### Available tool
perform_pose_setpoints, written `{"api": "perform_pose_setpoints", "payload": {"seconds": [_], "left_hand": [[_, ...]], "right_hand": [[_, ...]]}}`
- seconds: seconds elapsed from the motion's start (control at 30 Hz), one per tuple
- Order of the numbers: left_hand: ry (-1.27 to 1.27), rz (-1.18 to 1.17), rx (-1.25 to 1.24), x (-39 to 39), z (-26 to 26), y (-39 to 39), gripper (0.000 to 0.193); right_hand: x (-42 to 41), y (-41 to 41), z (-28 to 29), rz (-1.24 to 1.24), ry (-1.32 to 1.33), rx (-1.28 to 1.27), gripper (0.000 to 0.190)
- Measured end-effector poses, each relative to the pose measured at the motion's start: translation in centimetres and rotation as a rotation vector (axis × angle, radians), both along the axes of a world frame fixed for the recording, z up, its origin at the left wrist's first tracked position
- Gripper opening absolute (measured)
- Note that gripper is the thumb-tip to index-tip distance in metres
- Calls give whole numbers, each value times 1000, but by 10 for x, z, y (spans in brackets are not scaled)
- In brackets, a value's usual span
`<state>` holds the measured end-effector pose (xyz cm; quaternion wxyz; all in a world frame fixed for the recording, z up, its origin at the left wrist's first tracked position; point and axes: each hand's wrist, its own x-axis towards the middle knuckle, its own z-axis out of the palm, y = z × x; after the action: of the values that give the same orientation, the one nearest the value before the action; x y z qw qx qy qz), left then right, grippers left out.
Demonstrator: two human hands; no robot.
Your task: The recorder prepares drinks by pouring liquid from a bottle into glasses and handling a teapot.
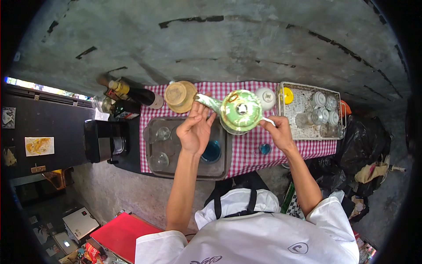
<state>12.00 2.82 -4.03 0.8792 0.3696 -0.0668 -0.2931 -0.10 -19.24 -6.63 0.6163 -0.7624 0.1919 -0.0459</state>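
A green and white mottled enamel teapot (241, 110) with its lid on is held above the checked tablecloth. The fingers of my right hand (279, 132) are closed around its handle. My left hand (195, 130) is palm up with its fingers spread at the spout, some fingertips hidden behind it. Whether they touch the spout I cannot tell. Beneath the left hand lies a dark tray (188, 170) with several clear glasses (159, 161) and a glass pitcher of blue liquid (211, 151). A small glass of blue liquid (264, 148) stands on the cloth near my right hand.
A wire-rimmed white basket (310, 136) at right holds upturned glasses (321, 115) and a yellow lid (287, 95). Behind the teapot sits a white bowl (265, 98). A woven hat-shaped item (179, 95), dark bottles (145, 96) and a black coffee machine (105, 141) are at left.
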Motion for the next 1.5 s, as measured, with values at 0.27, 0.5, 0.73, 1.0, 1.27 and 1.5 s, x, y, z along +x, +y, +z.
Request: {"api": "perform_pose_setpoints", "payload": {"seconds": [0.27,0.5,0.73,1.0,1.27,1.5], "left_hand": [[160,161,84,69,-58,-18,53],[236,195,120,99,-84,-12,53],[172,184,198,106,-97,-1,56],[235,164,114,112,-106,5,51],[224,208,281,112,-100,5,39],[212,195,510,99,-79,-2,52]], "right_hand": [[85,-16,-64,4,61,-13,31],[124,-14,-88,72,141,13,30],[138,-9,-107,74,152,4,28],[145,-6,-117,65,202,-8,31],[154,-6,-111,135,302,-45,37],[146,8,-118,16,148,-265,31]]}}
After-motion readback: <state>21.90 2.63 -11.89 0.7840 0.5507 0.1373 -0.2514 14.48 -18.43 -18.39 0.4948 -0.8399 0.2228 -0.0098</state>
